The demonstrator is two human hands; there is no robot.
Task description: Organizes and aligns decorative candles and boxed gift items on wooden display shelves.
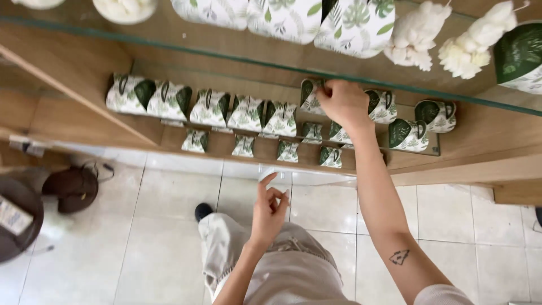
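Observation:
My right hand (342, 101) reaches onto a wooden shelf (480, 141) and grips a small white gift box with green leaf print (310, 95) in the back row. More leaf-print boxes (212, 108) stand in a row to its left, and smaller ones (244, 146) line the front. My left hand (270, 209) hovers lower, over my light trousers, fingers loosely curled and index raised, holding nothing.
A glass shelf edge (226, 53) runs above, carrying larger leaf-print boxes (355, 25) and white sculpted candles (468, 42). Leaf-print mugs (407, 134) stand at the right of the lower shelf. Below lie white floor tiles (164, 248), a brown bag (73, 189) and a dark round object (17, 226).

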